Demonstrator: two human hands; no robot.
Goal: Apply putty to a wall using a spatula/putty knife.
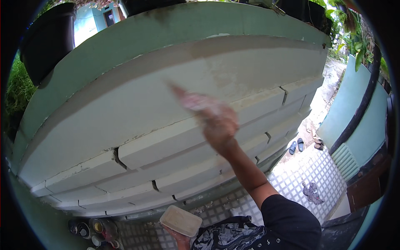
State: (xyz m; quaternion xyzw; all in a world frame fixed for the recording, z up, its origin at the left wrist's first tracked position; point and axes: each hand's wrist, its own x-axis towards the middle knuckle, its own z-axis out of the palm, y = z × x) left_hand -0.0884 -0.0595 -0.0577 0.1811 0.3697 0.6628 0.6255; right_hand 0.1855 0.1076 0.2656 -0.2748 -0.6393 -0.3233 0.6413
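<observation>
My right hand (219,127) is raised in front of the pale wall (150,100), its arm stretched up from the lower right. It is closed around a blurred brush-like tool (177,89) with a pinkish-white part and a narrow brownish tip pointing up and left. Motion smears its exact kind, and I cannot tell whether the tip touches the wall. Low in the view, my left hand (178,238) grips a shallow rectangular off-white container (182,221) from beneath. Its fingers are mostly hidden, and the container's contents are hard to make out.
Stepped white ledges with dark gaps (119,158) run along the wall under a green rim (187,25). Black plant pots (48,41) stand on top. Several paint cans (98,227) sit at lower left. Slippers (296,146) and a crumpled cloth (312,193) lie on the tiled floor.
</observation>
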